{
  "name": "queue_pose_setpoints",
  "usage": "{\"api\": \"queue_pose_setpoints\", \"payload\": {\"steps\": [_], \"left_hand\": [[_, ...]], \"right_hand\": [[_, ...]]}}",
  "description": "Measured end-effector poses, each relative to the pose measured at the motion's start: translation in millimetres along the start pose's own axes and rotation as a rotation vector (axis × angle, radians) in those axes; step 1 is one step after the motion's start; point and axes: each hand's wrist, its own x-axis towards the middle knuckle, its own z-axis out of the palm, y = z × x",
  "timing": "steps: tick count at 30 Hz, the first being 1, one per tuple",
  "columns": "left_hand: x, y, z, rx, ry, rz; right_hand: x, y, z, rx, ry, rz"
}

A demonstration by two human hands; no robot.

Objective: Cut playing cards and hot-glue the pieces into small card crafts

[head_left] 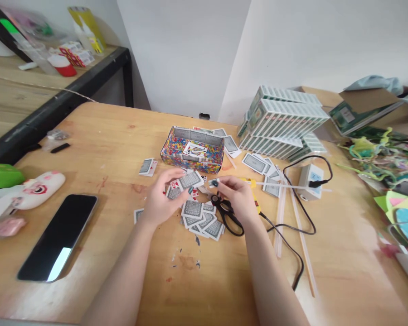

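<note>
Between the thumb and fingers of my left hand [161,201] is a playing card [190,179], its grey patterned back facing up. My right hand [237,194] pinches a small piece of card [214,183] close to that card's right end; the two appear apart. Black-handled scissors [227,213] lie under my right hand, partly hidden by it. A loose pile of playing cards [202,219] spreads below my hands. Just beyond them stands an open box [192,164] covered in multicoloured specks, lined with cards along its back wall, with a face card [195,149] inside.
Right of my right hand lies a yellow glue gun [256,201], mostly hidden, with a black cord. Clear glue sticks [280,222] and a white power socket [311,181] are farther right. Stacked card boxes [285,117] stand behind. A phone [59,237] lies left.
</note>
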Motion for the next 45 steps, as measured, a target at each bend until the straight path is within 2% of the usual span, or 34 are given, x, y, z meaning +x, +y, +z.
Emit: {"api": "queue_pose_setpoints", "payload": {"steps": [3, 5, 9, 16, 22, 36, 45], "left_hand": [[-3.9, 6.7, 3.1, 0.276, -0.063, 0.125], [-5.2, 8.7, 5.2, 0.324, -0.094, 0.161], [-6.2, 7.8, 8.0, 0.258, -0.126, 0.146], [-7.0, 3.1, 8.3, 0.007, -0.138, 0.006], [-6.5, 1.6, 7.1, -0.097, -0.183, -0.028], [-7.4, 3.9, 12.1, -0.001, -0.272, -0.042], [-6.9, 6.3, 13.6, 0.001, -0.243, -0.033]], "right_hand": [[-4.3, 4.7, -7.0, 0.173, 0.068, 0.057], [-5.9, 8.1, -8.1, 0.243, 0.097, 0.085], [-9.0, 11.0, -7.1, 0.293, 0.128, 0.127], [-18.7, 4.4, -8.2, 0.431, 0.037, 0.069], [-20.9, 6.1, -12.5, 0.404, -0.014, 0.012], [-23.9, 6.4, -18.5, 0.280, -0.015, 0.035], [-22.7, 9.3, -21.7, 0.251, 0.082, 0.047]]}}
